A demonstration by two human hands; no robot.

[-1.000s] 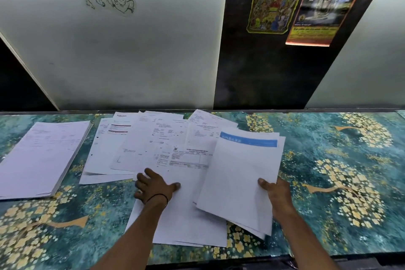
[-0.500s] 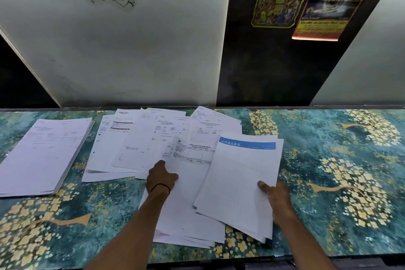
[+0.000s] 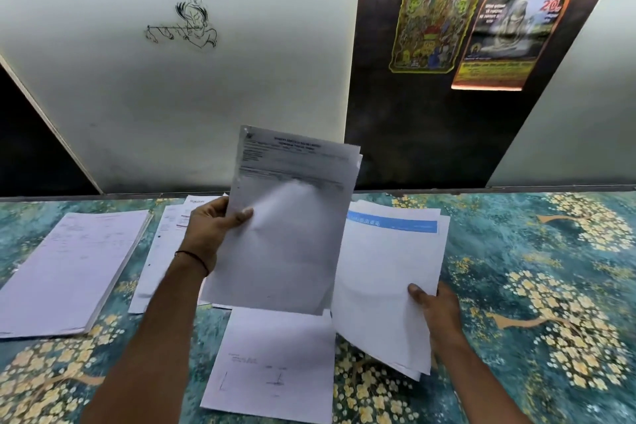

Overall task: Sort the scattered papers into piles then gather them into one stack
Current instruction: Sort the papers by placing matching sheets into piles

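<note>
Two bundles of papers are in hand: the left hand (image 3: 210,234) pinches a printed sheaf (image 3: 285,244) by its left edge, fingers behind and thumb in front, upright above the tabletop (image 3: 533,286). The right hand (image 3: 437,306) grips the near right edge of blue-banded sheets (image 3: 382,279) just beside it. One sheet (image 3: 275,365) lies flat between the arms; a loose pile (image 3: 161,251) and a neat stack (image 3: 69,268) sit left.

The left hand (image 3: 210,231) grips printed sheets (image 3: 285,217) raised upright, while the right hand (image 3: 435,306) holds blue-banded papers (image 3: 385,279).
</note>
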